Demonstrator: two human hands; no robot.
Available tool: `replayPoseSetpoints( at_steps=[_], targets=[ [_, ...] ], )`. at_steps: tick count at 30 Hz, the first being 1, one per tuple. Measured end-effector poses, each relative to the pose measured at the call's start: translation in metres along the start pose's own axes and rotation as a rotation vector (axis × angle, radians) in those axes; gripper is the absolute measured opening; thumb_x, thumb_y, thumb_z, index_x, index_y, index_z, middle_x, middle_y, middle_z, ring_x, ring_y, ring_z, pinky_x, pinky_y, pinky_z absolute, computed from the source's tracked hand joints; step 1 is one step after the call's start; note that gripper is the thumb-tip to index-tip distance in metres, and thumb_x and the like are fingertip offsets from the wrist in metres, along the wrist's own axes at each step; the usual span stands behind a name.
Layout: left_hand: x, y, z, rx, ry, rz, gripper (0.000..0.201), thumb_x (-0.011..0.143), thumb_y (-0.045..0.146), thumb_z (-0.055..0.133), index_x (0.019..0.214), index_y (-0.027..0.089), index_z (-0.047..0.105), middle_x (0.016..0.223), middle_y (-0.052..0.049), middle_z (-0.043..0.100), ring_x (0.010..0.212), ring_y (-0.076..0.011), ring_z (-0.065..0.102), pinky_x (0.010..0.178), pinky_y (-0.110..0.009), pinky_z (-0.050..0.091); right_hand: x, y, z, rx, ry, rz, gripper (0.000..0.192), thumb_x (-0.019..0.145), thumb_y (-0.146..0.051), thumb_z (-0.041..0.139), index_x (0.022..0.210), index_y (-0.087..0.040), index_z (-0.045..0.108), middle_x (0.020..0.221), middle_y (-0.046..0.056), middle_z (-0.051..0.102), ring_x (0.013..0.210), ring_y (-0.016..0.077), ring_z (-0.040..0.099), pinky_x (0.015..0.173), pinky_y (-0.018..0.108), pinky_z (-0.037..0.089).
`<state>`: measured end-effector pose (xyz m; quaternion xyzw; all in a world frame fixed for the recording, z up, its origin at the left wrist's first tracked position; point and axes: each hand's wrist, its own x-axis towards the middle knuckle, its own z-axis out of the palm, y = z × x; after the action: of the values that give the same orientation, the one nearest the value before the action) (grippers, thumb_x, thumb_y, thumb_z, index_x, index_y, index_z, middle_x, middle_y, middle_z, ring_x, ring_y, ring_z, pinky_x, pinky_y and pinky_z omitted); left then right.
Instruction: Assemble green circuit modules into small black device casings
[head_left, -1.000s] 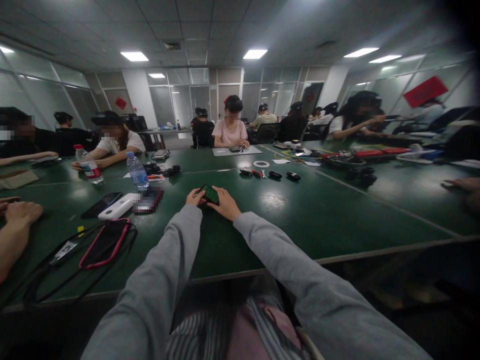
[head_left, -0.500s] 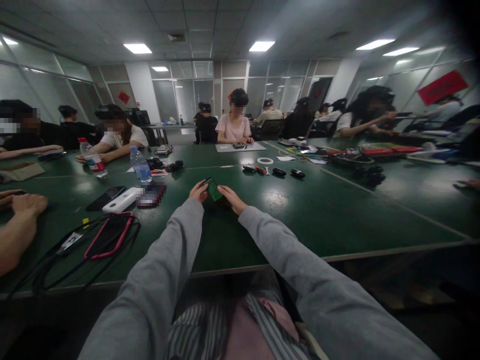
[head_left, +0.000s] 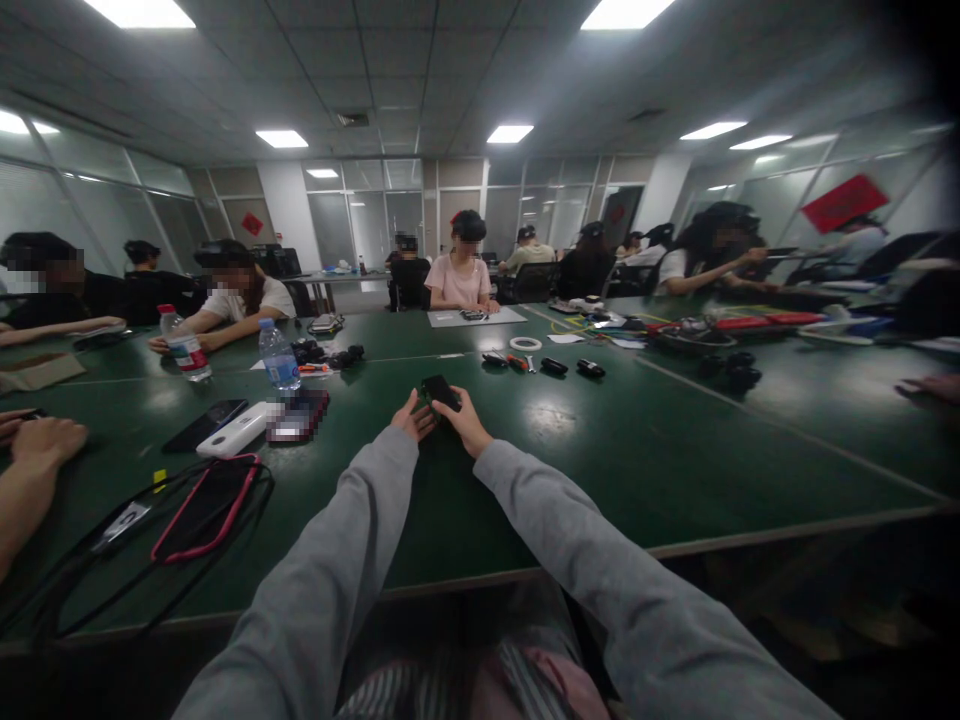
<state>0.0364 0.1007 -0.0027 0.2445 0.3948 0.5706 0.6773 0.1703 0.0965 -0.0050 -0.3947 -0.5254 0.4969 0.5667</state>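
A small black rectangular device [head_left: 441,391] is held above the green table, its dark face turned up. A green strip that looks like circuit board shows at its left edge. My right hand [head_left: 468,424] grips it from the right, thumb and fingers at its lower end. My left hand [head_left: 412,417] is beside its lower left side with the fingers spread; whether a fingertip touches the device I cannot tell. Beyond my hands, several dark tools lie in a row, among them a small wrench [head_left: 531,365] and a black case-like object [head_left: 590,369].
On my left are two water bottles [head_left: 279,358], a white device [head_left: 238,428], a dark phone [head_left: 205,425] and a pink-rimmed phone [head_left: 206,508] among black cords. A roll of white tape [head_left: 525,343] lies farther back. Another person's hand [head_left: 52,440] rests at the left edge.
The device has turned over: its green circuit board faced up between both hands, and now a black face does. My left hand's fingers have come away and spread. The view has tilted up slightly.
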Motion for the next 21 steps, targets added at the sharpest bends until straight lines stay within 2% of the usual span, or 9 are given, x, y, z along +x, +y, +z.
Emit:
replayPoseSetpoints(
  at_steps=[3, 6, 11, 21],
  targets=[
    [0.013, -0.006, 0.001, 0.027, 0.038, -0.021, 0.048, 0.076, 0.057, 0.061, 0.111, 0.024, 0.056, 0.077, -0.001, 0.061, 0.057, -0.0118, 0.059, 0.056, -0.024, 0.045, 0.002, 0.003, 0.003, -0.143, -0.018, -0.072, 0.061, 0.062, -0.039, 0.073, 0.116, -0.026, 0.048, 0.095, 0.001, 0.052, 0.087, 0.0162, 0.053, 0.081, 0.034, 0.047],
    [0.015, -0.009, -0.001, -0.012, 0.034, 0.027, 0.049, 0.072, 0.053, 0.069, 0.110, 0.025, 0.055, 0.082, -0.003, 0.064, 0.063, -0.0140, 0.063, 0.059, -0.025, 0.047, 0.000, 0.005, 0.004, -0.213, -0.048, -0.094, 0.063, 0.061, -0.038, 0.074, 0.118, -0.027, 0.048, 0.096, 0.001, 0.049, 0.088, 0.0167, 0.051, 0.085, 0.036, 0.046],
    [0.004, -0.013, -0.004, -0.003, 0.034, 0.127, 0.050, 0.067, 0.045, 0.076, 0.106, 0.022, 0.055, 0.086, -0.007, 0.066, 0.068, -0.0167, 0.065, 0.065, -0.030, 0.051, -0.008, 0.003, 0.000, -0.208, -0.071, -0.073, 0.065, 0.060, -0.037, 0.075, 0.118, -0.027, 0.047, 0.097, 0.001, 0.048, 0.091, 0.0180, 0.049, 0.087, 0.038, 0.045],
    [-0.001, -0.012, 0.001, 0.006, 0.034, 0.145, 0.051, 0.065, 0.046, 0.077, 0.105, 0.022, 0.056, 0.090, -0.007, 0.067, 0.072, -0.0157, 0.066, 0.066, -0.028, 0.051, -0.005, 0.003, 0.000, -0.225, -0.078, -0.081, 0.065, 0.060, -0.040, 0.074, 0.117, -0.027, 0.045, 0.100, 0.002, 0.047, 0.091, 0.0179, 0.047, 0.084, 0.038, 0.046]
  ],
)
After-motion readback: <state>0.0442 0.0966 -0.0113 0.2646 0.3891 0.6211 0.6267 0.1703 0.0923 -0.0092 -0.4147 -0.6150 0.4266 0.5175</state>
